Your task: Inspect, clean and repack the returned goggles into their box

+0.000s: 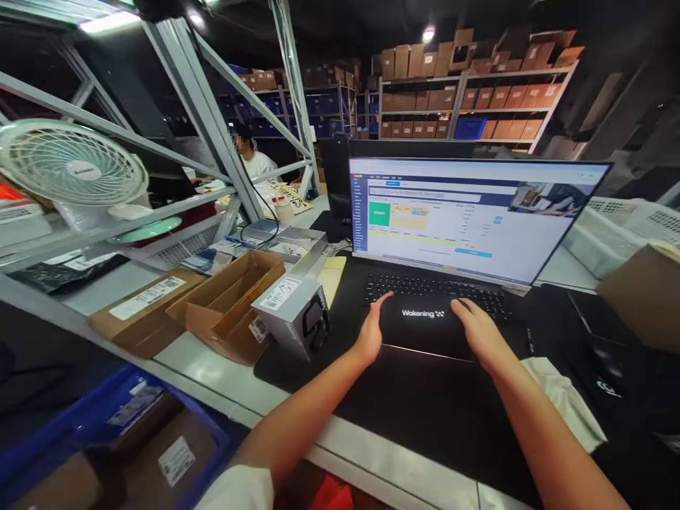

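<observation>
My left hand (372, 327) rests at the near left edge of a black keyboard (433, 289), fingers stretched toward the keys, holding nothing. My right hand (477, 324) lies on the keyboard's right part, fingers flat on the keys. A black wrist rest marked "Wakening" (423, 322) sits between both hands. Behind the keyboard stands a wide monitor (467, 216) showing a software page. A small silver box (293, 312) with a label stands just left of my left hand on the black desk mat (425, 411).
An open cardboard box (228, 304) and a flat labelled carton (144, 312) lie left. A white fan (71, 166) sits on a grey metal rack. A blue bin (122, 432) holds parcels below. A black mouse (605, 368) and white cloth (563, 397) lie right. A person sits behind.
</observation>
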A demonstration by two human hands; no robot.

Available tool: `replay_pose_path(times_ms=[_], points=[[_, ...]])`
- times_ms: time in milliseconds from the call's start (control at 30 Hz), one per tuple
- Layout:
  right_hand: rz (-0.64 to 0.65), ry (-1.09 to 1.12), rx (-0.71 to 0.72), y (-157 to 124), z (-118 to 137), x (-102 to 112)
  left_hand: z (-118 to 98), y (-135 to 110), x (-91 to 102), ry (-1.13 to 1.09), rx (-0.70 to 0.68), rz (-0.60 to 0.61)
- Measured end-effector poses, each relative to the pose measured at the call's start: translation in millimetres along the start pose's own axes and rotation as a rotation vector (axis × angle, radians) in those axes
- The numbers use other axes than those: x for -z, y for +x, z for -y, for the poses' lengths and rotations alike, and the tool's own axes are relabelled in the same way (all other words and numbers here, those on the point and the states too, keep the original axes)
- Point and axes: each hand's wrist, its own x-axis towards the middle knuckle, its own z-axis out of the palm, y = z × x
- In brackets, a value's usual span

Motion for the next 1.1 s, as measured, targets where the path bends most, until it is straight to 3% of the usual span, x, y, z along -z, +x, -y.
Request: replay_pose_path(times_ms=[100,200,400,567,633,700,767,800,867,933,1000,1033,1100], points=[[0.041,0.031,-0.038,4.3,-9.1,-1.3,2.4,1.6,-3.9,-0.089,0.168,0.000],[0.092,0.056,0.003,15.0,-26.2,-2.8,2.6,2.9,-4.4,0.022,0.167,0.004],[0.232,-0.369,0.277,38.0,-61.8,-10.8,13.0,9.3,0.0,0.286,0.046,0.005],[0.277,-0.622,0.527,27.4,-61.6,-22.7,25.8,18.7,6.3,0.446,0.053,0.051],[0.260,-0.740,0.567,18.7,-55.7,-27.6,19.8,15.7,4.3,0.486,-0.005,0.042],[0.276,-0.816,0.596,12.1,-50.7,-30.0,0.6,5.2,0.4,0.517,-0.117,0.023],[0.334,-0.854,0.606,8.8,-48.9,-27.3,-31.5,-12.8,-0.6,0.572,-0.332,0.012],[0.365,-0.872,0.605,8.0,-49.3,-24.1,-50.4,-23.9,2.0,0.632,-0.505,0.005],[0.400,-0.906,0.619,6.0,-52.3,-14.8,-87.0,-47.2,16.8,0.729,-0.770,-0.062],[0.378,-0.936,0.677,1.2,-56.4,-5.4,-112.3,-66.3,44.7,0.844,-0.899,-0.233],[0.318,-0.955,0.776,-7.4,-59.5,0.9,-120.2,-76.0,79.7,0.969,-0.925,-0.523],[0.286,-0.960,0.833,-12.6,-60.2,2.4,-117.9,-77.1,96.8,1.029,-0.893,-0.614],[0.225,-0.969,0.940,-23.0,-59.9,2.6,-105.5,-74.1,124.2,1.127,-0.771,-0.666]])
